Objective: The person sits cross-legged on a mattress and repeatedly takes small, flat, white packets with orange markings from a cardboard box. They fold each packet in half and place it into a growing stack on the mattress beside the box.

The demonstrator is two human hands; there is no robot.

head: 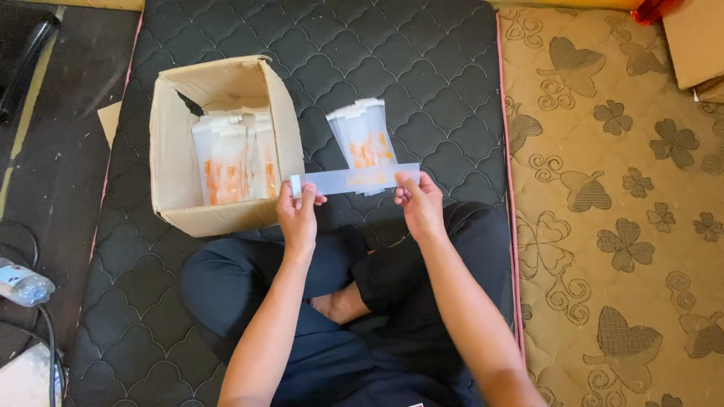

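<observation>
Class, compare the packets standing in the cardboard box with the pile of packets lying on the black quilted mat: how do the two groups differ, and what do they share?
The clear packets with orange print in the open cardboard box stand upright and packed together, while the fanned pile of clear packets on the black quilted mat lies flat and loose. The boxed group sits to the left of the hands, and the pile lies just beyond the packet held in both hands. Both groups share clear film, orange print and white ends.
</observation>
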